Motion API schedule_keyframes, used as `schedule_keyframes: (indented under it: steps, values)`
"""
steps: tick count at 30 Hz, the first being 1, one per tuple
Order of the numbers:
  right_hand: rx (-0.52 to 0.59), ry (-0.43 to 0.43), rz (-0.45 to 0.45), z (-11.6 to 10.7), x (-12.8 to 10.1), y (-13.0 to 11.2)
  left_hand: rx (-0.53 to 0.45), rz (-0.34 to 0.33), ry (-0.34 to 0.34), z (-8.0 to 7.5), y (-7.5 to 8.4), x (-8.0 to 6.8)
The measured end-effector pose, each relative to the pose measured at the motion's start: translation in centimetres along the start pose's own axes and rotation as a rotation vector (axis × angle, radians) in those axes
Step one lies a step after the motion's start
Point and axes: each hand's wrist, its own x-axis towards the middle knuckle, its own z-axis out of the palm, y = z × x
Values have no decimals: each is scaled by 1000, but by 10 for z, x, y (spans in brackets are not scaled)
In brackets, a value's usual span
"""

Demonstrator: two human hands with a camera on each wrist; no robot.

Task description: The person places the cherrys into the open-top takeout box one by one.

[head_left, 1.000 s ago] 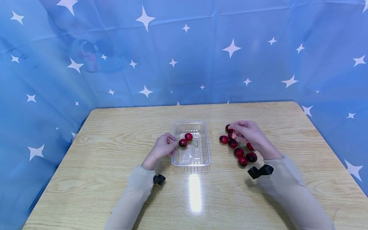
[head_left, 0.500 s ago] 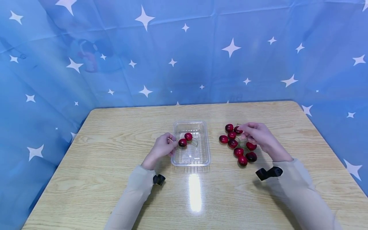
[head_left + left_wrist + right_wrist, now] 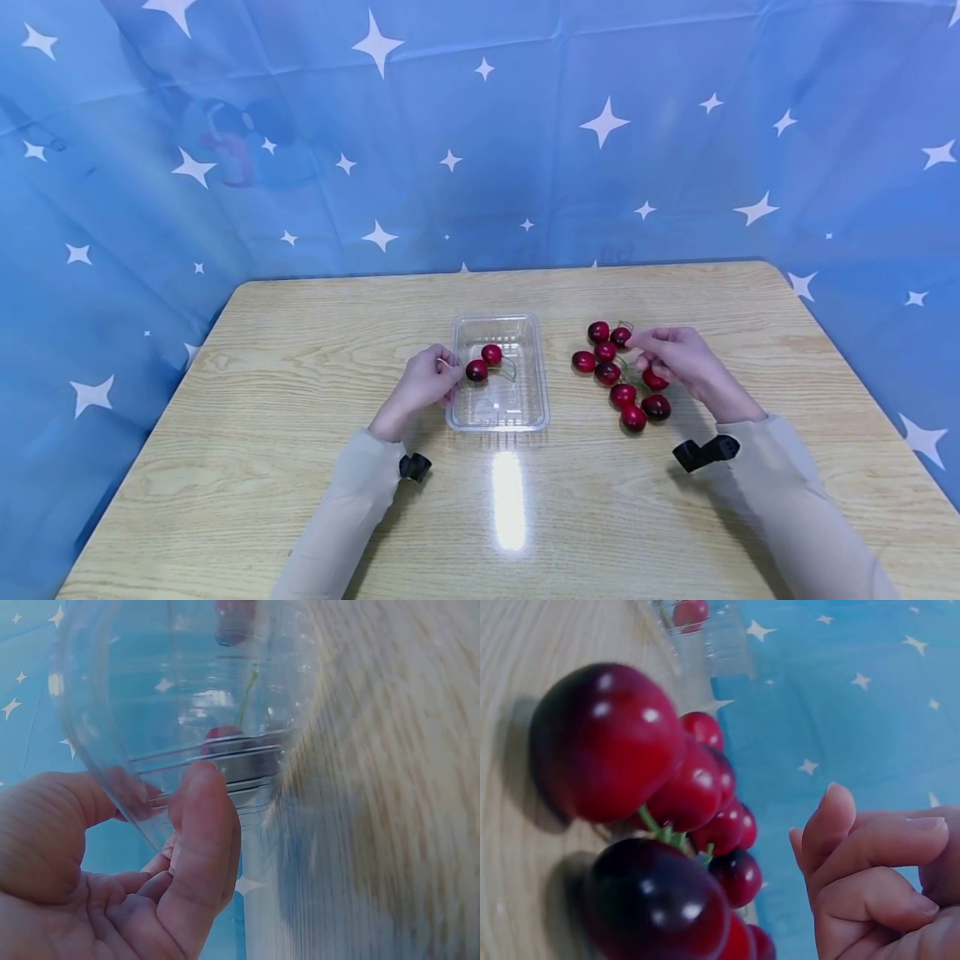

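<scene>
Our left hand (image 3: 427, 385), left of centre in the head view, grips the near-left wall of the clear rectangular plastic tray (image 3: 534, 400) exactly as before; two dark red cherries (image 3: 483, 363) lie inside. Right of centre, our right hand (image 3: 678, 360) has slid off the loose pile of dark red stemmed cherries (image 3: 621, 375) on the pale wooden table (image 3: 300, 350), fingers curled, seemingly empty. We judge no cherry was lifted.

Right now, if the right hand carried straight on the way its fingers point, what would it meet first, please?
Probably the cherry at the far end of the loose cluster, just ahead of the right hand; depth is uncertain.
</scene>
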Motion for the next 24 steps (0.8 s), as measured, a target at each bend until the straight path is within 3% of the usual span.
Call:
schedule_keyframes:
  steps: [19,24]
  values:
    - [-179,8,66,3,17,11,12,-5,1,0,0,0]
    - [-280,14,70,4,22,10,22,7,5,0,0,0]
